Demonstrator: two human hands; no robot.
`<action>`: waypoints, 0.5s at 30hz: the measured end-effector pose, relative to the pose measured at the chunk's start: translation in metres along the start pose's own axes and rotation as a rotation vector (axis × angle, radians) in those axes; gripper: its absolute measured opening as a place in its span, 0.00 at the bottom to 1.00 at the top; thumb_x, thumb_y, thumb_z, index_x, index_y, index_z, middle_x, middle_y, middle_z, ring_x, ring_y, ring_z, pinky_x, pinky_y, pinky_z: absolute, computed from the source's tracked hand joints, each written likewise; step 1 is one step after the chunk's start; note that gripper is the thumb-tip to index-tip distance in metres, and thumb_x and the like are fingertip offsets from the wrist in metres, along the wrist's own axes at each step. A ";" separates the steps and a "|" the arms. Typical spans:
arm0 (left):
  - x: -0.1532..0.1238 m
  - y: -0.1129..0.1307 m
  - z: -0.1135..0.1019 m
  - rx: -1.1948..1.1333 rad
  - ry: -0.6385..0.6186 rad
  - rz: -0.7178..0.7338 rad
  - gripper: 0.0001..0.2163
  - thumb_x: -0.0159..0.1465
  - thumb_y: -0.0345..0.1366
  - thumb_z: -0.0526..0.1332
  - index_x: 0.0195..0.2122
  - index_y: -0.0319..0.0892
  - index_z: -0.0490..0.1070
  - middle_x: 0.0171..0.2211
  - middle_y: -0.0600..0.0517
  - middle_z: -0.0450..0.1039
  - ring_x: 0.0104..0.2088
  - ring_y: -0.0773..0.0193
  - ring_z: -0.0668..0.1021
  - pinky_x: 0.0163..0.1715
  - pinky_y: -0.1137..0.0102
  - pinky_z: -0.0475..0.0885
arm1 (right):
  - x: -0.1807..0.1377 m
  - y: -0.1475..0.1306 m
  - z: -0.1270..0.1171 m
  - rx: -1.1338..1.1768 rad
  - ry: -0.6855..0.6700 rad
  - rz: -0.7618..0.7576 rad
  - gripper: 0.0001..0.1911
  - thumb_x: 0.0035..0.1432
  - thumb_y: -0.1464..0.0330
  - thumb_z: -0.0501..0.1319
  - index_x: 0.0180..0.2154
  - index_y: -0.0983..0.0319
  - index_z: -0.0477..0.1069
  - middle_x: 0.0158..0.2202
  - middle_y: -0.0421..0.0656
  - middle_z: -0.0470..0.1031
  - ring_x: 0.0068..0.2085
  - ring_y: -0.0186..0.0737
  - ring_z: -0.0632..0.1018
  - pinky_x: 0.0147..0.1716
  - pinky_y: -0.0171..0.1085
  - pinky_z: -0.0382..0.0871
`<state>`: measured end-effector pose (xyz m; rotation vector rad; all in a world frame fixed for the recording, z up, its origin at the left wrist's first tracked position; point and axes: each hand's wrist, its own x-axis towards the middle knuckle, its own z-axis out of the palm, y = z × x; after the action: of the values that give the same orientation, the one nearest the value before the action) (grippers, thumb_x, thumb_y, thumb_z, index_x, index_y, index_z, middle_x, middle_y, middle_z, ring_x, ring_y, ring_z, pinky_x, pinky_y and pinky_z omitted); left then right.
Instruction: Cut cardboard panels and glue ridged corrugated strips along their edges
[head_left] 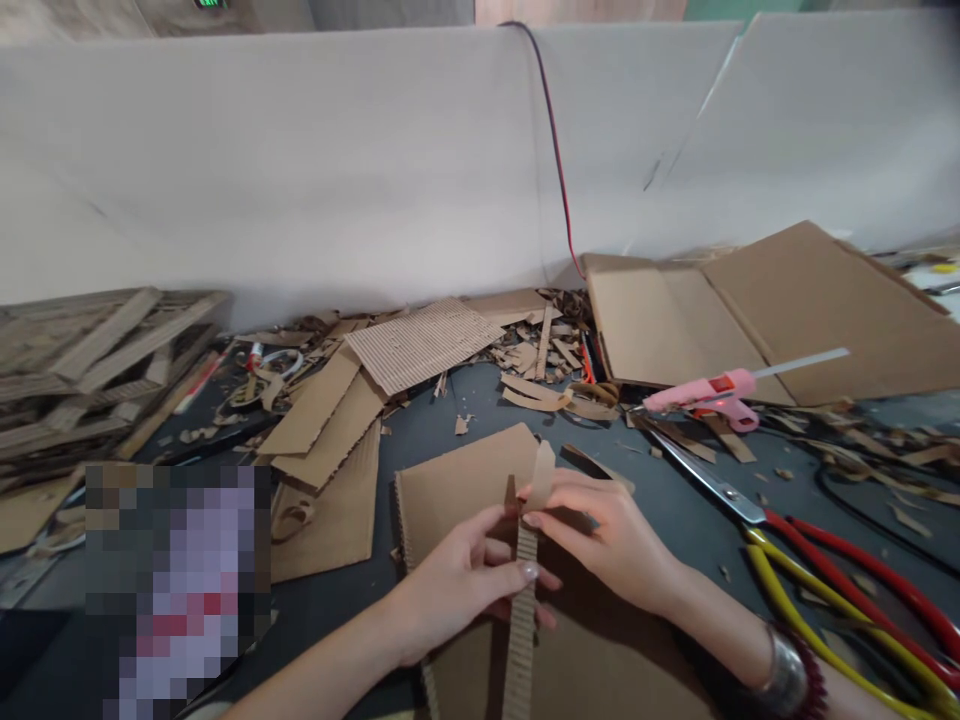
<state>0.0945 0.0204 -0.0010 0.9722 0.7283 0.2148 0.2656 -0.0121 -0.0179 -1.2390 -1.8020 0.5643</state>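
Between both hands runs a narrow corrugated cardboard strip, its ridges showing on the lower part. My left hand grips the strip from the left, thumb on top and fingers behind it. With thumb and forefinger, my right hand pinches a smooth paper layer at the strip's upper end, where it stands apart from the ridges. A bracelet circles the right wrist. Under both hands lies a large cardboard sheet.
A pink glue gun rests at right against an open folded cardboard. Large shears with red and yellow handles lie beside my right forearm. Cardboard pieces and scraps spread along the back; stacked cardboard strips stand far left.
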 end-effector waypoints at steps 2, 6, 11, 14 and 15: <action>0.001 -0.001 0.001 -0.031 0.015 0.022 0.14 0.54 0.39 0.63 0.39 0.40 0.64 0.33 0.50 0.73 0.28 0.64 0.78 0.34 0.66 0.70 | -0.002 -0.001 0.003 -0.009 -0.014 -0.033 0.13 0.57 0.71 0.54 0.22 0.62 0.67 0.24 0.41 0.71 0.28 0.33 0.71 0.28 0.31 0.65; 0.002 -0.003 0.000 -0.021 0.014 0.022 0.12 0.55 0.40 0.62 0.36 0.39 0.65 0.33 0.51 0.72 0.28 0.65 0.78 0.35 0.67 0.70 | -0.004 -0.004 0.008 -0.008 -0.036 -0.112 0.14 0.59 0.72 0.52 0.21 0.62 0.65 0.22 0.41 0.68 0.25 0.32 0.68 0.25 0.30 0.62; 0.003 -0.003 -0.003 -0.008 -0.023 0.003 0.11 0.56 0.36 0.62 0.37 0.38 0.65 0.33 0.49 0.74 0.28 0.67 0.77 0.31 0.72 0.68 | -0.006 -0.004 0.009 -0.058 -0.008 -0.046 0.14 0.59 0.72 0.51 0.22 0.63 0.64 0.20 0.39 0.66 0.24 0.30 0.67 0.24 0.29 0.60; 0.003 -0.002 -0.003 0.007 -0.040 0.002 0.10 0.56 0.35 0.61 0.38 0.38 0.65 0.33 0.48 0.75 0.27 0.68 0.77 0.29 0.73 0.67 | -0.006 -0.005 0.008 -0.079 0.021 0.061 0.13 0.59 0.70 0.51 0.22 0.63 0.64 0.20 0.38 0.66 0.23 0.30 0.66 0.23 0.29 0.59; 0.003 -0.002 -0.002 0.018 -0.043 0.004 0.10 0.56 0.35 0.61 0.38 0.38 0.65 0.33 0.48 0.75 0.27 0.67 0.77 0.29 0.73 0.68 | -0.005 -0.005 0.007 -0.080 0.045 0.113 0.14 0.59 0.69 0.51 0.22 0.62 0.64 0.19 0.38 0.66 0.22 0.29 0.66 0.22 0.29 0.59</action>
<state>0.0949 0.0219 -0.0045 0.9927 0.6899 0.1909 0.2577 -0.0182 -0.0201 -1.4034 -1.7398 0.5274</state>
